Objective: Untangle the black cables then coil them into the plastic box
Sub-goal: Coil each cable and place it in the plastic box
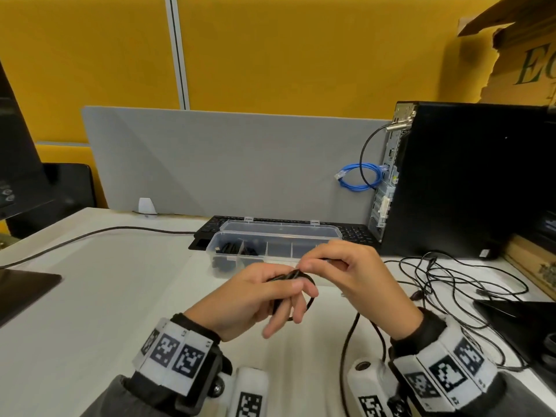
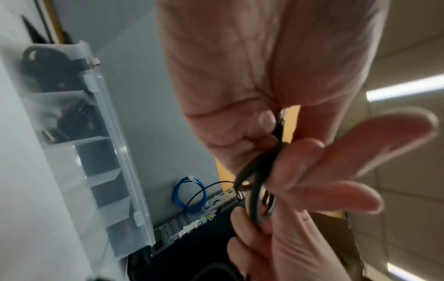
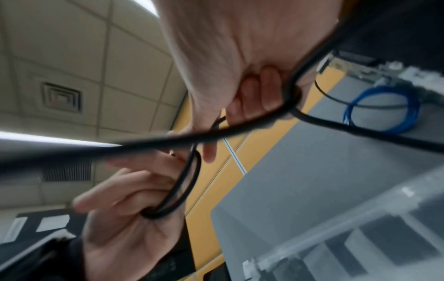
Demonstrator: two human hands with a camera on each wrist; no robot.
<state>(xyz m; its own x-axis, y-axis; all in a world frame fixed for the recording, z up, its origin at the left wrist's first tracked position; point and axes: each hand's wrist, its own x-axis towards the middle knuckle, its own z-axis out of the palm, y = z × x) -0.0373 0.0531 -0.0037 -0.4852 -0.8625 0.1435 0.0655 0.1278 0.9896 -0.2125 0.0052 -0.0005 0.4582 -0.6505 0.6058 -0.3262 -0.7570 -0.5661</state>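
Observation:
My left hand (image 1: 288, 296) holds a small coil of black cable (image 1: 287, 276) looped round its fingers above the white table. My right hand (image 1: 310, 266) pinches the same cable at the top of the coil, and its tail (image 1: 349, 341) hangs down towards me. The loops (image 2: 257, 199) lie against my left fingers, and from the other side the coil (image 3: 182, 190) sits in the left palm. The clear plastic box (image 1: 301, 236) stands open just behind my hands; its two left compartments hold coiled black cables. More tangled black cables (image 1: 451, 275) lie to the right.
A black keyboard (image 1: 210, 227) lies behind the box, against a grey divider (image 1: 210, 164). A black computer tower (image 1: 466, 182) with a blue network cable (image 1: 358, 179) stands back right. A monitor base (image 1: 24, 284) sits at left, a dark flat object (image 1: 517, 320) at right.

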